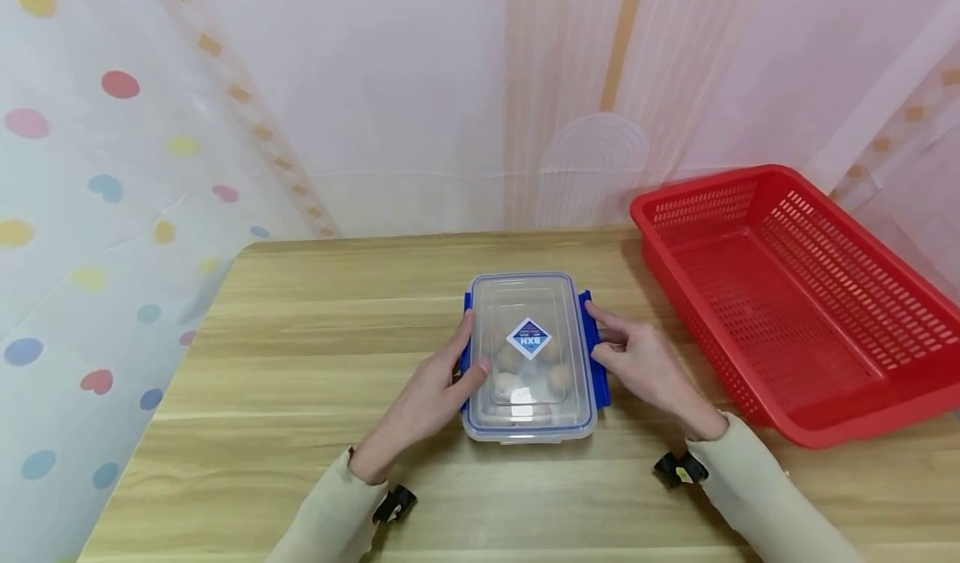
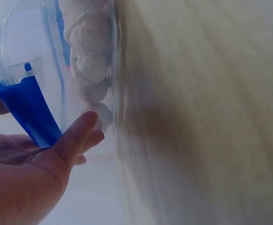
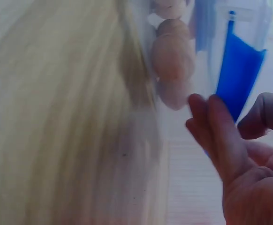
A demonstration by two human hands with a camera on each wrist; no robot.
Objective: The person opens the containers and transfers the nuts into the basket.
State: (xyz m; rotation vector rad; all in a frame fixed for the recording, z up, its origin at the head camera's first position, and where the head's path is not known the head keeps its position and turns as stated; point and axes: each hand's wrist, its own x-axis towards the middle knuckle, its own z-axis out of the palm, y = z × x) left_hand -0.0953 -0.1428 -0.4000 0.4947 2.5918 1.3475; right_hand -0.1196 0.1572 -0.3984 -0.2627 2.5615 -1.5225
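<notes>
Both hands on the clear box, blue flaps sticking out at the sides

And there it was, right in the middle of the action: a clear plastic box (image 1: 525, 421), flat on the wooden surface (image 1: 315, 363), its lid (image 1: 525, 296) sitting on top! The left hand (image 1: 423, 396) gripped the near-left edge, thumb laid over the lid, fingers down along the side, and the left flap (image 2: 31, 112) slanted outward into that hand. Across on the other side, the right hand (image 1: 648, 363) had the right flap (image 3: 242, 75) pinched, thumb bent on one face, fingers stretched along the other. That flap, too, angled away from the box!

Inside, a cluster of pale, round items (image 2: 89, 65) showed through the wall, too blurred to name. On the lid, a blue and white diamond label (image 1: 529, 339) read BXH, upside down from the wearer's seat.

Out to the right, a big red basket (image 1: 780, 321) with slotted sides stood on the same surface, set at a slant, near the right forearm. Pale sleeves (image 1: 326, 509) covered both arms, a small black device (image 1: 393, 505) showed beside each cuff, and a patterned cloth (image 1: 375, 88) hung behind it all
</notes>
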